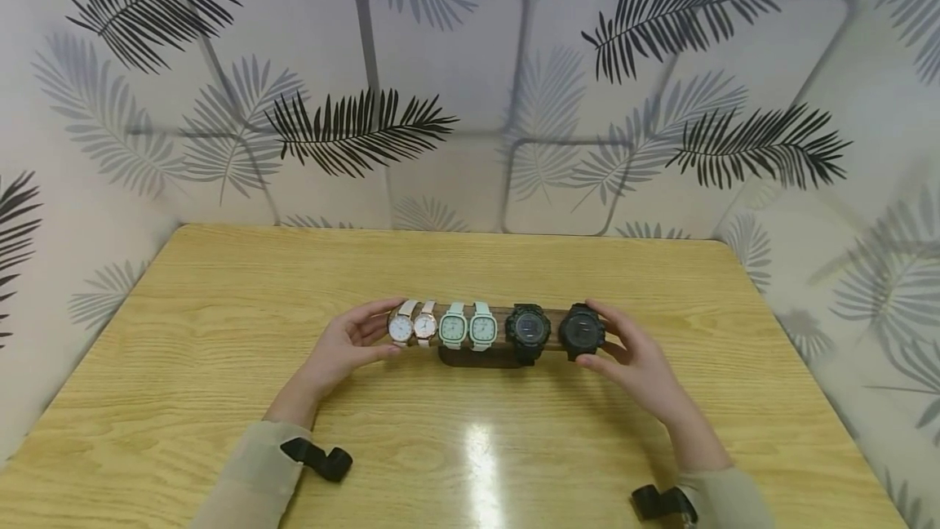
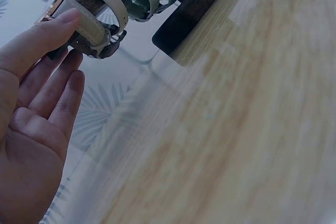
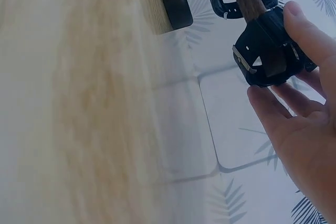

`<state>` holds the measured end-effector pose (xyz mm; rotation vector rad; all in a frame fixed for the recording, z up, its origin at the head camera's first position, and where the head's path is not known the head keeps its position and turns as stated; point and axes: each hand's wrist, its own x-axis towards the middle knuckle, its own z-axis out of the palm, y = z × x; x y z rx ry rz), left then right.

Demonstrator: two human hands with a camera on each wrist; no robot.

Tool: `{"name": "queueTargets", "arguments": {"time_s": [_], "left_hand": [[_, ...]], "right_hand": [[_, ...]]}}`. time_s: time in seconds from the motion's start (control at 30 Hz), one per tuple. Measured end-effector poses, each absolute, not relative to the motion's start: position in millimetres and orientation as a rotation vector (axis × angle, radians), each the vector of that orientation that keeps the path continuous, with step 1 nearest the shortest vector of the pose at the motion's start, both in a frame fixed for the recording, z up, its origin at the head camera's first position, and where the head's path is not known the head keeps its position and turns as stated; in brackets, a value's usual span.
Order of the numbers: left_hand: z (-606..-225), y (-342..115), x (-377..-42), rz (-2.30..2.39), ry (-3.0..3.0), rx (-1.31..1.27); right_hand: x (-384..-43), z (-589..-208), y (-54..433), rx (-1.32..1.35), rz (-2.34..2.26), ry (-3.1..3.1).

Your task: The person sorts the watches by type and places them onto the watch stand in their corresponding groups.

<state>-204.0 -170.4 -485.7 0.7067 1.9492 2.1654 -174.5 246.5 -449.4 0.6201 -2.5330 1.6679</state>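
Observation:
A dark wooden watch stand [image 1: 477,358] stands on the table, its crossbar running left to right with several watches strapped round it. At its left end my left hand [image 1: 343,347] pinches the outermost white-strapped watch [image 1: 400,328] between thumb and fingers; the thumb lies on its strap [image 2: 86,27] in the left wrist view. Beside it hang another white-strapped watch [image 1: 425,326], then two mint-green square watches [image 1: 453,328]. A chunky black watch [image 1: 528,328] follows to the right. My right hand [image 1: 640,356] grips the end black watch [image 1: 582,331], thumb and fingers on opposite sides.
The light wood table [image 1: 220,398] spreads round the stand. Behind and at both sides rise pale panels [image 1: 455,55] printed with dark and grey leaves. Black straps with small camera mounts [image 1: 323,461] sit on both sleeves.

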Motion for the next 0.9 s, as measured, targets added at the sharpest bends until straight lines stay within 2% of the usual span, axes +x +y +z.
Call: {"name": "queueTargets", "arguments": {"time_s": [0.9], "left_hand": [[-488.6,-170.4,-203.0,2.139,1.949,0.698]], "right_hand": [[-180.2,-448.6,236.3,0.734,1.649,-2.618]]}}
